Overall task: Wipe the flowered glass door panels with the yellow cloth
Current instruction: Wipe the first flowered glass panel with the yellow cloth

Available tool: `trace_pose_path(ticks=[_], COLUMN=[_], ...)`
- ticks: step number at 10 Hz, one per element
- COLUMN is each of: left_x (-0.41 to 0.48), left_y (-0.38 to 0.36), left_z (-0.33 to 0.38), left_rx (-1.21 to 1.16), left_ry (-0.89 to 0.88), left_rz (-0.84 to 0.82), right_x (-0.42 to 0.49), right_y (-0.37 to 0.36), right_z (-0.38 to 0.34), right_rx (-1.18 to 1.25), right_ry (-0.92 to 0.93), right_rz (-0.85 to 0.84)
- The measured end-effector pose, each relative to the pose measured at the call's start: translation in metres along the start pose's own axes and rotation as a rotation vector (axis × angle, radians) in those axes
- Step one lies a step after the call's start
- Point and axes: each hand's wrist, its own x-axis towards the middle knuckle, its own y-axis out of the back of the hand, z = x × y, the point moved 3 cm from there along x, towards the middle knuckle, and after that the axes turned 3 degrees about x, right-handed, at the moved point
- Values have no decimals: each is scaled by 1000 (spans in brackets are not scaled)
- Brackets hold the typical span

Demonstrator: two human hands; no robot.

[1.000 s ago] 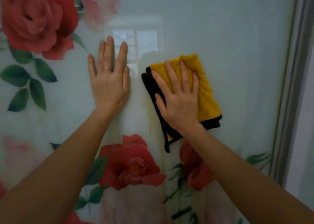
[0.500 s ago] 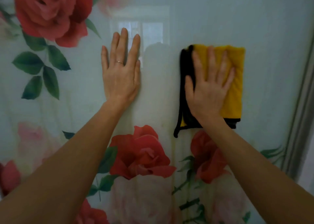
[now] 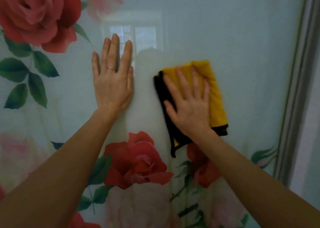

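- The flowered glass door panel [image 3: 242, 37] filled the view: smooth, glossy and pale, with a window reflected in its sheen. On glass that slick, I'd judge overlapping strokes carried right out to the edge would serve best, so no streak is left.
- Down the right side ran the door frame [image 3: 297, 89], grey and ribbed. The strip of glass beside it looked worth a pass.
- Printed red roses [image 3: 136, 160] with dark leaves sat flat under the gloss, with no relief to snag on.
- And there was the yellow cloth [image 3: 214, 96], folded into a thick plush pad with black edging, flat on the glass right of centre, above the lower roses. A loose black corner dangled below; tucking it in would probably keep the pad even.
- The right hand [image 3: 188, 110] pressed on the cloth, palm flat and fingers straight and spread, with no pinching.
- The left hand [image 3: 112, 82] lay flat on bare glass with its fingers straight, bracing. It might well leave prints needing a wipe.
- A thin ring [image 3: 110, 68] showed on that left hand.
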Motion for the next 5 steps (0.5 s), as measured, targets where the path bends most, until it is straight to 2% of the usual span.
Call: trace_pose_path(ticks=[1, 2, 3, 4, 5], left_x=[1, 1, 1, 0, -1], left_y=[0, 0, -1, -1, -1], left_z=[2, 2, 1, -3, -2], left_rx=[1, -13, -21, -38, -18], left_ry=[15, 16, 1, -10, -23], left_rz=[1, 5, 42, 47, 50], right_x=[11, 30, 42, 41, 28], right_y=[4, 1, -10, -9, -3], right_z=[20, -10, -58, -61, -24], right_rx=[-111, -100, 3, 64, 39], right_ry=[-260, -370, -152, -14, 33], right_rz=[78, 94, 46, 56, 57])
